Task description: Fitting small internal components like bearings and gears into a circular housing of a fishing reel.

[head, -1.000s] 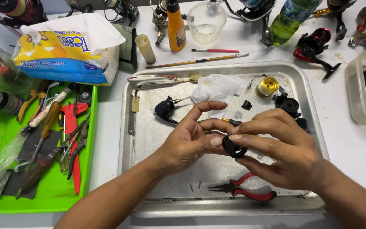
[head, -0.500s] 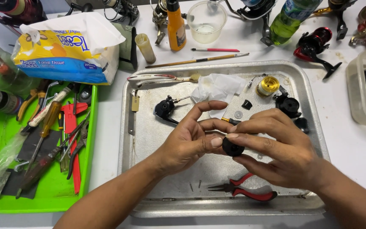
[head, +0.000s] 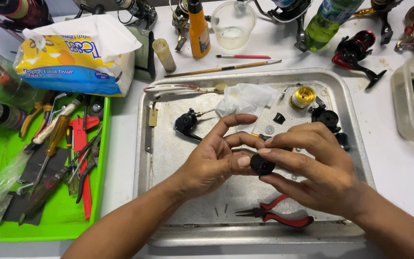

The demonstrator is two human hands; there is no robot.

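Both my hands met at frame centre over the metal tray (head: 168, 158). My left hand (head: 214, 160) and right hand (head: 312, 168) pinched a small round black part (head: 262, 164) between them, left thumb and right thumb and forefinger closed on it, other fingers loosely spread. The part sat above the tray floor, not touching it. Red-handled pliers (head: 276, 216) lay just below my hands, lower centre. A black reel piece (head: 187, 123) lay up-left of my left hand, crumpled white tissue (head: 245, 100) above, gold spool (head: 303, 97) upper right of the tray. Green tool tray (head: 5, 158) sat at the left of the frame, tissue pack (head: 73, 57) upper left.
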